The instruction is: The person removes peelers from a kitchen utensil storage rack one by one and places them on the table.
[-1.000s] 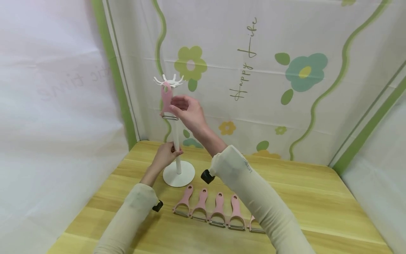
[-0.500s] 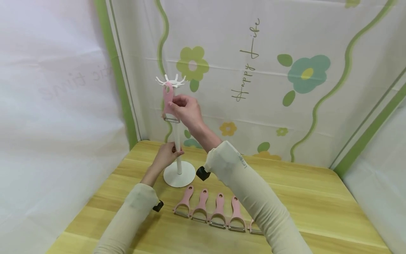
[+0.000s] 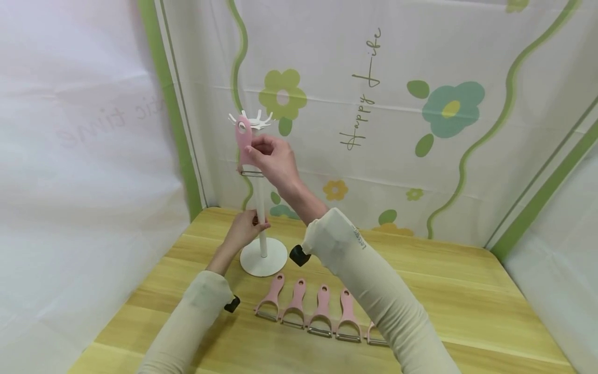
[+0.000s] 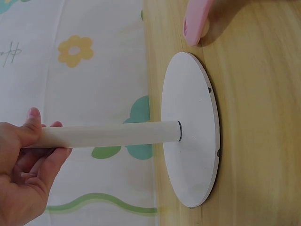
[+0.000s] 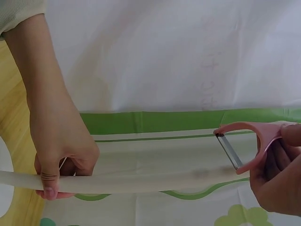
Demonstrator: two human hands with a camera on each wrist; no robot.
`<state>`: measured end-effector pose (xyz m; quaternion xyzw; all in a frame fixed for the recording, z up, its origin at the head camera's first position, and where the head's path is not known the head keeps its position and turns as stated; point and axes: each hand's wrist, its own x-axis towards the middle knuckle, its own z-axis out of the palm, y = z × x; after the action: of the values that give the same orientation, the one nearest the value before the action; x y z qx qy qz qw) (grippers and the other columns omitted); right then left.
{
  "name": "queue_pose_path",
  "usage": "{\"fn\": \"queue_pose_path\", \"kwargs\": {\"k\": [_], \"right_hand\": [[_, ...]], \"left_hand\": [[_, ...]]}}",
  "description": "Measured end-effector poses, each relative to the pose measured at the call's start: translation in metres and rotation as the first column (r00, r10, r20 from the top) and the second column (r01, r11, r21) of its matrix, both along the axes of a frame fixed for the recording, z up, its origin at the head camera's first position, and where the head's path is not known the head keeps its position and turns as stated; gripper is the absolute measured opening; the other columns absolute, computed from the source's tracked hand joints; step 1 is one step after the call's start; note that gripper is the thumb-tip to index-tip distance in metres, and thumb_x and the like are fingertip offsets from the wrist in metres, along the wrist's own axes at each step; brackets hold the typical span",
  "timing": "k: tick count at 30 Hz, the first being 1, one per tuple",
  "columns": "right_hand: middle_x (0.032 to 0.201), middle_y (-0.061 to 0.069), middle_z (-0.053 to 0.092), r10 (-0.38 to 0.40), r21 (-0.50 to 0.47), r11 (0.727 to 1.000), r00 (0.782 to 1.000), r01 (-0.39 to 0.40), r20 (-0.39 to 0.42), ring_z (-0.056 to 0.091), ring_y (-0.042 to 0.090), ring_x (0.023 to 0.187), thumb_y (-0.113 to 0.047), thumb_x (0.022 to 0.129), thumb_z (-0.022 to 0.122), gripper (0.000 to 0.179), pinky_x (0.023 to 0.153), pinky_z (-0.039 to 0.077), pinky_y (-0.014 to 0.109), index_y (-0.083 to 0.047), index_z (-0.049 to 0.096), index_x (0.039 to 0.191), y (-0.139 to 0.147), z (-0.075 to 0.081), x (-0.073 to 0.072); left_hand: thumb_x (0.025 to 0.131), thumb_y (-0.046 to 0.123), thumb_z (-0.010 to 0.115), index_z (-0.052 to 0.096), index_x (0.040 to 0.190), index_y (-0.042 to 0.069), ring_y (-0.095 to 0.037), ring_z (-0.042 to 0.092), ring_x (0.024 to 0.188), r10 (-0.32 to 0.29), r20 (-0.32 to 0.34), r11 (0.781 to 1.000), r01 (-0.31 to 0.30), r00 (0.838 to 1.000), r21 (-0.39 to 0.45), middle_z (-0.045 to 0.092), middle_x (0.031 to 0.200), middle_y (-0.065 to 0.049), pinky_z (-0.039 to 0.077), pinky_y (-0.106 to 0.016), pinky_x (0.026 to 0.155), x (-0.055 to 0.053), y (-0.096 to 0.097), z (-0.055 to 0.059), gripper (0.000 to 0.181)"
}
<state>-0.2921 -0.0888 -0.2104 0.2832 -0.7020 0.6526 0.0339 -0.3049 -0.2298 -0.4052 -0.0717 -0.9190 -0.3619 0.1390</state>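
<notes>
At the back left of the pale wooden counter stands a white metal hook stand with a round flat base, its thin pole rising to a crown of small white hooks. Low on the pole, the left hand curls its fingers and thumb round the shaft, just above the base. Up near the crown, the right hand pinches a pink plastic Y-shaped peeler by its handle, blade end down, the hole in the handle held right at the hooks; whether it sits on a hook cannot be told. From the right wrist view the peeler's metal blade lies just beside the pole. Nearer the person, a row of more pink peelers lies flat on the counter, handles pointing toward the stand, the rightmost partly hidden by the right sleeve. Behind hangs a flowered white cloth backdrop.
</notes>
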Motion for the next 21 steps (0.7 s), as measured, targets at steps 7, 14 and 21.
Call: {"fn": "queue_pose_path", "kwargs": {"k": [7,14,21], "right_hand": [[0.104,0.016,0.074,0.047,-0.016,0.999,0.998,-0.048,-0.036,0.069,0.015,0.091,-0.01,0.095,0.067,0.014,0.077,0.055,0.023,0.0,0.07,0.104,0.002,0.002,0.008],[0.106,0.019,0.073,0.065,-0.006,0.998,0.997,-0.065,-0.041,0.069,0.015,0.09,-0.009,0.096,0.065,0.014,0.076,0.055,0.021,0.001,0.067,0.106,0.009,-0.001,0.015],[0.101,0.018,0.072,0.082,-0.021,0.996,0.996,-0.083,-0.025,0.064,0.011,0.083,-0.009,0.097,0.063,0.012,0.067,0.052,0.02,0.001,0.065,0.102,0.023,-0.009,0.017]], "left_hand": [[0.093,0.021,0.071,0.068,0.093,0.005,-0.029,0.073,0.092,0.0,0.005,1.0,0.0,1.0,0.008,0.074,0.094,-0.012,0.06,-0.042,0.079,0.0,0.0,0.0,0.016],[0.093,0.021,0.072,0.068,0.092,0.006,-0.028,0.072,0.091,0.01,0.006,1.0,-0.01,1.0,0.011,0.074,0.093,-0.011,0.059,-0.042,0.078,0.0,0.0,0.001,0.016],[0.092,0.023,0.072,0.069,0.094,0.005,-0.028,0.073,0.091,0.003,0.01,1.0,-0.003,1.0,0.009,0.074,0.093,-0.012,0.059,-0.041,0.077,-0.002,0.0,0.0,0.018]]}}
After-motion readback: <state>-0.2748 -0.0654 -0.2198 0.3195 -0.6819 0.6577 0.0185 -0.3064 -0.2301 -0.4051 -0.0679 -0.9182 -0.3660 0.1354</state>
